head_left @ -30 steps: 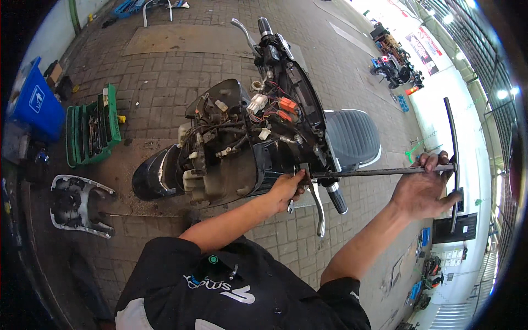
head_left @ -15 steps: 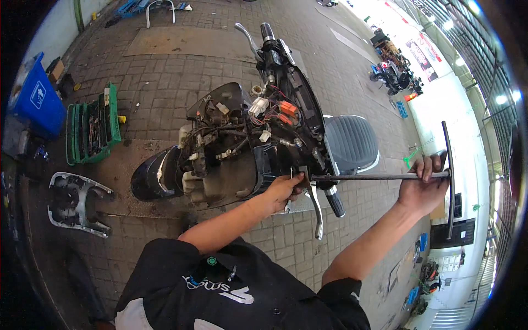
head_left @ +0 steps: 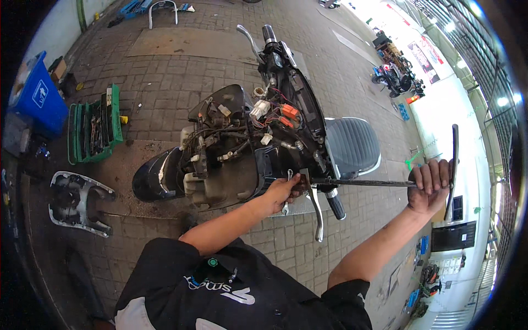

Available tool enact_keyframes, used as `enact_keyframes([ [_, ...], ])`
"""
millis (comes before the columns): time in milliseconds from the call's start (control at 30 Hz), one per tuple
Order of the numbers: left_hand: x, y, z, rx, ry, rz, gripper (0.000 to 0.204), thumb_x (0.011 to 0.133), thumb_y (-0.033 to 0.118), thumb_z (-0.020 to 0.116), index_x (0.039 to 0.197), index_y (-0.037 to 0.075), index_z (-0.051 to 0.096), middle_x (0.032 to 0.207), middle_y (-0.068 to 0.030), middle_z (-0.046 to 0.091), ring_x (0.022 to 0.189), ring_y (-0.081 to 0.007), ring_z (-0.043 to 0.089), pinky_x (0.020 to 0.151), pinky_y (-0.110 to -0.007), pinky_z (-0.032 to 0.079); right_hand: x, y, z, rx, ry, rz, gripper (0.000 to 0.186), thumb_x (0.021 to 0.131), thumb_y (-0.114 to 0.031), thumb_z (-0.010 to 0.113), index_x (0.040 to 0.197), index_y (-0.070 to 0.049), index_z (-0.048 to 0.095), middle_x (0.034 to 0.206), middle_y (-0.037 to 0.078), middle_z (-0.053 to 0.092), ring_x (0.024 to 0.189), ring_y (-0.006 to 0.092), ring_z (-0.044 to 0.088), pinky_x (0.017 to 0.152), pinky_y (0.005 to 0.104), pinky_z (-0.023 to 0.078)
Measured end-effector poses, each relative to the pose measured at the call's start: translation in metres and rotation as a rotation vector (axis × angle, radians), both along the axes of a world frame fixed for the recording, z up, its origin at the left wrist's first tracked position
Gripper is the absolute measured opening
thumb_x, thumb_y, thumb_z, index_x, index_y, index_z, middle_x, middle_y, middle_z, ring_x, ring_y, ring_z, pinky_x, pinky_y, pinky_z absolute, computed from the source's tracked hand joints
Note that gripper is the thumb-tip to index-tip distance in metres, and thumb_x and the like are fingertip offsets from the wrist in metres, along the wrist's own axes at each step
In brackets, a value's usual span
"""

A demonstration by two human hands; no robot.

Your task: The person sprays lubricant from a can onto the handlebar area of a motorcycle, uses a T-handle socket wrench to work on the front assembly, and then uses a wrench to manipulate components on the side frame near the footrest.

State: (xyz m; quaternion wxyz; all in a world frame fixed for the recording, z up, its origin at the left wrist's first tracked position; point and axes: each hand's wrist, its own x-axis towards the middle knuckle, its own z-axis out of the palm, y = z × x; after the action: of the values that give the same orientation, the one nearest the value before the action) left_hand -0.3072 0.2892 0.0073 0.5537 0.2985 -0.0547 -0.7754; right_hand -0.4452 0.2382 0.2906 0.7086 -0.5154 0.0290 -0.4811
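Observation:
My left hand point(head_left: 279, 192) is closed around a silver spanner point(head_left: 285, 208), its thumb against a small metal bracket point(head_left: 306, 178) beside a silver brake lever point(head_left: 317, 219) on a partly dismantled scooter. A long T-handled bar point(head_left: 374, 182) runs horizontally from that bracket to my right hand point(head_left: 426, 187), whose fingers curl over the bar at its crosspiece point(head_left: 455, 143). Exposed wires, orange connectors point(head_left: 289, 114) and white connectors point(head_left: 259, 109) lie on the opened front of the scooter, near the handlebar's black grips. The bar's far end is partly hidden at the bracket.
A green toolbox point(head_left: 77, 137), blue bin point(head_left: 33, 96) and silver body panel point(head_left: 77, 198) stand or lie at left. The scooter's grey seat point(head_left: 352, 143) is behind the handlebar, the front fender point(head_left: 148, 176) at left. Parked motorbikes point(head_left: 393, 77) line the right wall point(head_left: 429, 126).
My right hand has turned, its fingers now curled further over the bar, and the crosspiece has swung with it. The bar's handle end sits slightly lower. My left hand stays at the bracket.

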Motion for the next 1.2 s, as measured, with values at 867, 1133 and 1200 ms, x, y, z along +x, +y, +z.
enact_keyframes([
  [867, -0.002, 0.027, 0.032, 0.008, -0.165, 0.202, 0.030, 0.081, 0.037, 0.049, 0.090, 0.009, 0.053, 0.081, 0.0001, 0.059, 0.070, -0.0045, 0.052, 0.046, -0.020, 0.025, 0.028, 0.017, -0.009, -0.067, -0.119, -0.431, 0.026, 0.084, -0.028, 0.041, 0.089, -0.003, 0.047, 0.066, 0.003, 0.042, 0.050, 0.0087, 0.031, 0.045, 0.0204, 0.025],
  [1133, -0.009, 0.028, 0.031, 0.026, -0.152, 0.249, 0.032, 0.080, 0.038, 0.049, 0.091, 0.009, 0.053, 0.086, 0.0002, 0.059, 0.075, -0.0048, 0.053, 0.047, -0.020, 0.026, 0.042, 0.019, -0.027, -0.300, -0.085, -1.161, 0.046, 0.081, -0.049, 0.039, 0.091, -0.004, 0.045, 0.070, 0.005, 0.042, 0.060, 0.0129, 0.039, 0.048, 0.0221, 0.031],
  [1200, -0.013, 0.027, 0.027, 0.040, -0.152, 0.271, 0.032, 0.080, 0.038, 0.050, 0.092, 0.009, 0.053, 0.086, 0.0005, 0.059, 0.076, -0.0043, 0.053, 0.047, -0.020, 0.027, 0.047, 0.021, -0.018, -0.282, -0.075, -1.211, 0.044, 0.082, -0.048, 0.039, 0.089, -0.005, 0.045, 0.064, 0.004, 0.040, 0.058, 0.0125, 0.039, 0.048, 0.0223, 0.031],
])
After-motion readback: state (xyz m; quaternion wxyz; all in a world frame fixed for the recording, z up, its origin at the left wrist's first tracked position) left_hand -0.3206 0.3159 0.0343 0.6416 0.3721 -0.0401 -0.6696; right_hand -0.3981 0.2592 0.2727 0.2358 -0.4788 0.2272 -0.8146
